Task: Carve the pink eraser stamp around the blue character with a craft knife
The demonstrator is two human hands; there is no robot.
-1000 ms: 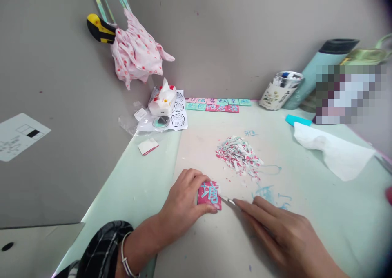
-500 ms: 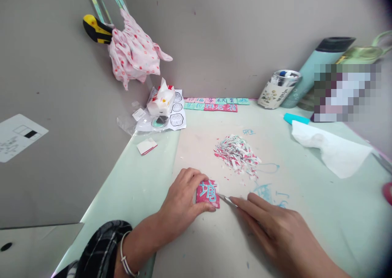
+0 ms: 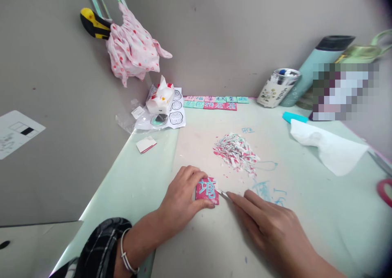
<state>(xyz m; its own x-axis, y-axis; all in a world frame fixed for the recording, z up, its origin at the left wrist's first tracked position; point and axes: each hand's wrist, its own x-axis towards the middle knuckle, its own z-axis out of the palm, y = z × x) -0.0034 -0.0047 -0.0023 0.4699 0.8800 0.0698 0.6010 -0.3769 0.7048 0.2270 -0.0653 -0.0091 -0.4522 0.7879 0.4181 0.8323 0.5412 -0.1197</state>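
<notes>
Fingers pin a small red tile (image 3: 202, 194) to a beige sheet (image 3: 190, 241) while a slim blade (image 3: 224, 194) meets its right edge.

From my remote post I have the left hand (image 3: 183, 192) clamped on the tile, fingertips at its top and thumb along its bottom, and the right hand (image 3: 266, 225) closed around the blade; the two hands stay apart. The tile, bearing a pale blue character, lies near the front of the tabletop (image 3: 147, 167), between them. Just beyond I see a heap of red, white and green shavings (image 3: 235, 151). Two rows of lettered tiles (image 3: 214, 102) line the back wall, left of a jar of pens (image 3: 277, 90) and a blue bottle (image 3: 309, 72). A white tissue (image 3: 329, 147) lies at right, near red-handled scissors (image 3: 381, 190).
</notes>
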